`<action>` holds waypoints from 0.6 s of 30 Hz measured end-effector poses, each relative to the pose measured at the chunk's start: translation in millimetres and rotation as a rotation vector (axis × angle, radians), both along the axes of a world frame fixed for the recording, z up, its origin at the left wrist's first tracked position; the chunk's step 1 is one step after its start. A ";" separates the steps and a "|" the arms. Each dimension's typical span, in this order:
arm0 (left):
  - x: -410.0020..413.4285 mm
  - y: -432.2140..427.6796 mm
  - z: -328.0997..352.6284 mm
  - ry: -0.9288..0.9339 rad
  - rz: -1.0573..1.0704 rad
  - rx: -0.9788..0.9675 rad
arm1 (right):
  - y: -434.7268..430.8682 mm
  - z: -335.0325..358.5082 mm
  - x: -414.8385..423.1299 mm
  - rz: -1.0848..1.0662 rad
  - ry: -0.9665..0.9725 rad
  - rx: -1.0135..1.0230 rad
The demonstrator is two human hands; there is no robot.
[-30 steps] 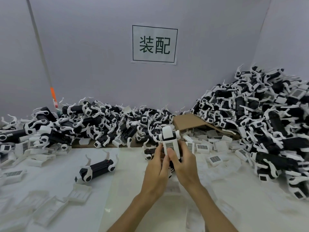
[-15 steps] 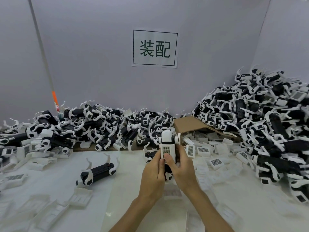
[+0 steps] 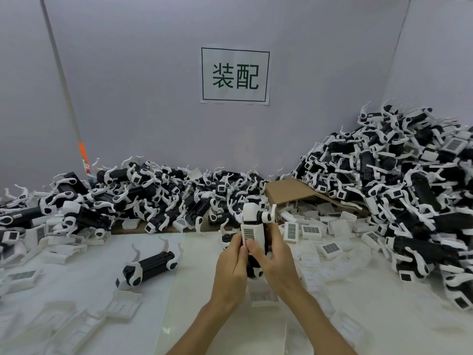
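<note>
Both hands hold one black-and-white toy robot dog (image 3: 252, 216) upright above the middle of the white table (image 3: 358, 316). A white cover with a dark grille (image 3: 252, 233) lies on the side of its body that faces me. My left hand (image 3: 230, 267) grips the body from the left, thumb on the cover's lower edge. My right hand (image 3: 275, 262) grips it from the right, thumb pressing the cover beside the left thumb. The dog's lower end is hidden behind my fingers.
A single dog body (image 3: 148, 265) lies on the table to the left. Piles of the same dogs fill the back left (image 3: 122, 198) and the right (image 3: 409, 190). Loose white grille covers (image 3: 312, 230) lie by a cardboard box (image 3: 291, 194). Clear plastic trays (image 3: 74, 326) sit front left.
The dog and both hands have drifted a little lower and nearer to me. Both thumbs have closed together on the white cover's lower edge.
</note>
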State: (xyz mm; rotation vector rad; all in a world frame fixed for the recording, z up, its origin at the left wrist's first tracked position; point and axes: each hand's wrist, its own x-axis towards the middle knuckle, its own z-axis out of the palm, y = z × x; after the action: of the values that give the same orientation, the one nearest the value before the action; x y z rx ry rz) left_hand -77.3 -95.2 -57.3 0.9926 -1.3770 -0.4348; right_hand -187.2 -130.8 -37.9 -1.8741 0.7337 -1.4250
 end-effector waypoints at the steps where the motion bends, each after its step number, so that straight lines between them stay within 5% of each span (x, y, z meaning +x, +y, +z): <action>1: 0.6 0.6 0.3 -0.018 0.002 -0.009 | 0.3 0.2 0.1 0.011 -0.002 0.011; 10: 2.4 3.1 1.2 -0.272 0.012 -0.060 | -2.4 1.8 -3.8 -0.035 -0.137 0.137; 18: -0.9 4.0 2.5 -0.276 -0.007 -0.014 | -4.1 2.3 -5.0 -0.139 -0.146 0.117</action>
State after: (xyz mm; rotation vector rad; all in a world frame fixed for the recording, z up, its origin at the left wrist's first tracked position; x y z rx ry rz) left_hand -78.2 -91.3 -54.9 1.0653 -1.6280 -0.3000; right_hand -192.2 -134.9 -35.6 -1.6387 0.8697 -1.5523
